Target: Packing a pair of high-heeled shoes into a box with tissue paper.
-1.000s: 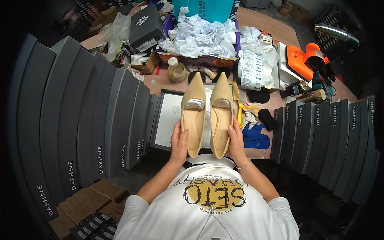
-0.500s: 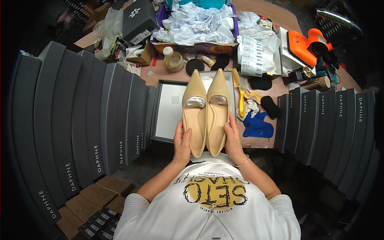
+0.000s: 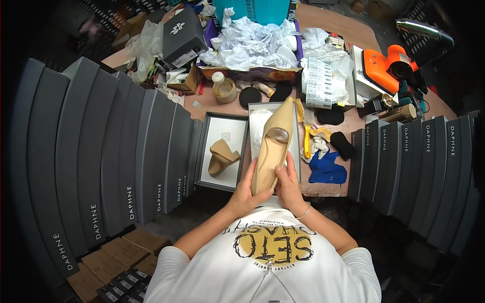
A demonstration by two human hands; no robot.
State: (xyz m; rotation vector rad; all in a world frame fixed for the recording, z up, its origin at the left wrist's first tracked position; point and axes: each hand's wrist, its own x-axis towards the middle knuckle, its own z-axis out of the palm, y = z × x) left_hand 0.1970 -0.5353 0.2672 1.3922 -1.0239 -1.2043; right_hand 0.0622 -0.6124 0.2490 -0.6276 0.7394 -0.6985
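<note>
Evidently the left hand (image 3: 246,196) and right hand (image 3: 289,189), both curled, are holding one beige shoe (image 3: 274,149) over the right box (image 3: 262,105), apparently inspecting it; the next move is calling for steady support.

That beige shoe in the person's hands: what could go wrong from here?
The beige shoe might slip: the left hand and right hand hold it near the heel, leaving its pointed toe unsupported. The pale stuffing inside could work loose. The bottle might tip if bumped.
</note>
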